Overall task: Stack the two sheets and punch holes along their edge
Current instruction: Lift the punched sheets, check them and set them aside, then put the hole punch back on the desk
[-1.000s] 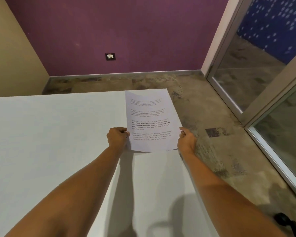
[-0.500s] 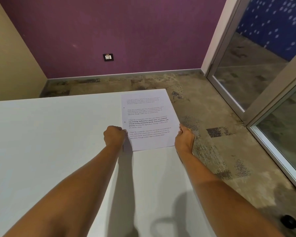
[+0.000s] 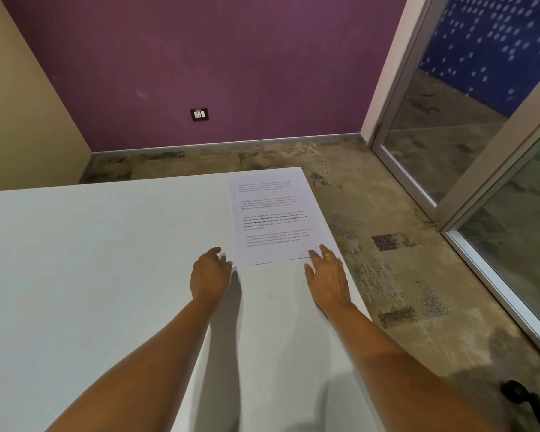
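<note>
Printed sheets [image 3: 275, 216] flat at bench [image 3: 91, 260] corner, toward 1 o'clock. Left hand [image 3: 211, 275] loosely uncurled, empty, beside near-left corner; right hand [image 3: 326, 279], ringed, fingers spread, empty, at near-right corner.

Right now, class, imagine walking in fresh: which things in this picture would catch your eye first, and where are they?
The white printed paper sheet lies flat at the far right corner of the pale white table. Just short of its near edge are two bare hands, the left hand and the right hand, open and gripping nothing. Behind, a purple wall carries a small dark socket plate.
</note>
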{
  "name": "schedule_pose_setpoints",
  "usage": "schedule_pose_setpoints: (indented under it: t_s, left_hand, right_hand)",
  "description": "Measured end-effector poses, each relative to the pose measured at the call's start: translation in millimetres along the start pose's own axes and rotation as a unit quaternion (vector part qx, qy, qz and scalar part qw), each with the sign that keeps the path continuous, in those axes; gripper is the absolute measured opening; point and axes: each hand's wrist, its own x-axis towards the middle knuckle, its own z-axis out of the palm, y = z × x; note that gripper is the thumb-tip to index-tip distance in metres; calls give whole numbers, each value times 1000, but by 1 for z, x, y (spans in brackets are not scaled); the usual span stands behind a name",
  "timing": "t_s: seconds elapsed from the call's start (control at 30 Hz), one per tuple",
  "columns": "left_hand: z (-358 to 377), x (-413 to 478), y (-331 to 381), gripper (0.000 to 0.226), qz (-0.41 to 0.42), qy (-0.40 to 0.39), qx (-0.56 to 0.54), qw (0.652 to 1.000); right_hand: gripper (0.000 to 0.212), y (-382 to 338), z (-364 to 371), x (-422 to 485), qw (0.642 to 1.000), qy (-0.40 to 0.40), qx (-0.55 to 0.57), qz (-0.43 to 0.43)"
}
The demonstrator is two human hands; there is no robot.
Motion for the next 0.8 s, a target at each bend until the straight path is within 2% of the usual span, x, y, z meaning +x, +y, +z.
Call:
schedule_pose_setpoints:
  t_s: [0.13, 0.3, 0.47, 0.67, 0.8]
  left_hand:
    - [-21, -45, -33, 41, 40, -14, 86, 995]
    - [-55, -93, -73, 19, 86, -32, 184, 979]
    - [-98, -125, -124, 16, 89, -31, 188, 978]
    - [-161, -147, -190, 14, 57, -11, 180, 982]
    - [-208, -154, -237, 16, 23, -11, 118, 993]
  right_hand:
    - [50, -18, 2, -47, 997, -58, -44, -25]
    - [56, -52, 12, -103, 987, -137, -74, -38]
    - [59, -92, 35, -154, 977, -198, -78, -31]
    - [61, -152, 68, -200, 973, -208, -87, -48]
    - [61, -208, 95, -228, 969, -214, -89, -80]
